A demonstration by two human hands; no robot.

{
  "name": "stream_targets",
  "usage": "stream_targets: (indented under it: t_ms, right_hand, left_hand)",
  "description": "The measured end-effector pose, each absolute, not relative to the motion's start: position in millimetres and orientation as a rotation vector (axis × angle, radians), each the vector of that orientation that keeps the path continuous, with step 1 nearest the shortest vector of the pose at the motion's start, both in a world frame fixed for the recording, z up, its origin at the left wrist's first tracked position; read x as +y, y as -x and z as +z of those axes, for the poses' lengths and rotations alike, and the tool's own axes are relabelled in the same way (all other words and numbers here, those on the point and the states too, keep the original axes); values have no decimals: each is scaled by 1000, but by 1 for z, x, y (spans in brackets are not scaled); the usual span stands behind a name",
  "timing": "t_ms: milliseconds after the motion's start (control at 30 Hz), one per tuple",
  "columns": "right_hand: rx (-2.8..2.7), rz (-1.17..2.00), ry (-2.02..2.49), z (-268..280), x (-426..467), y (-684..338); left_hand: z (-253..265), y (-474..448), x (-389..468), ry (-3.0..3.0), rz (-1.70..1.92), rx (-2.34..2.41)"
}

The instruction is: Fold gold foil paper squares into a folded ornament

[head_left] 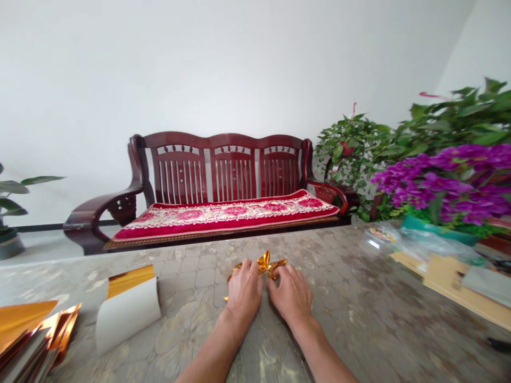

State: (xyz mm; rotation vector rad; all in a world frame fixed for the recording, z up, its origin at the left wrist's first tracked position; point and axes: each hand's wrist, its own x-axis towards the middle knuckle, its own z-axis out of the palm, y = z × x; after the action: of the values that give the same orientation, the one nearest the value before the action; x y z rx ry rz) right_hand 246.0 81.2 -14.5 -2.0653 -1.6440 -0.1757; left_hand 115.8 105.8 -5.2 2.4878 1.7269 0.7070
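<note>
A folded piece of shiny gold foil paper (264, 261) is between my hands at the middle of the table, one pointed part standing up. My left hand (244, 287) is closed on its left side, fingers curled over it. On the other side my right hand (290, 291) pinches the right part of the foil. A small gold tip pokes out beside the left hand's wrist side. My palms and fingertips hide much of the folded shape.
A curled gold-and-white sheet (130, 314) lies to the left, near a stack of gold foil sheets (35, 340). At right are cardboard pieces (447, 282), plastic wrapping (431, 244) and purple flowers (451, 181). A wooden bench (227, 141) stands beyond the table (187, 330).
</note>
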Motion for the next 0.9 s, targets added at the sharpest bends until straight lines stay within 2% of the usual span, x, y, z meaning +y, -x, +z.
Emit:
stream_targets:
  t_ms: [267, 567, 900]
  right_hand:
    - [-1661, -162, 2111, -17, 88, -245]
    - [-1636, -229, 1951, -20, 88, -256]
    - [-1903, -351, 1826, -25, 85, -245]
  left_hand:
    - [-10, -116, 109, -2451, 730, 1698]
    - [-11, -113, 112, -2401, 754, 1733]
    - [-7, -107, 116, -2284, 867, 1773]
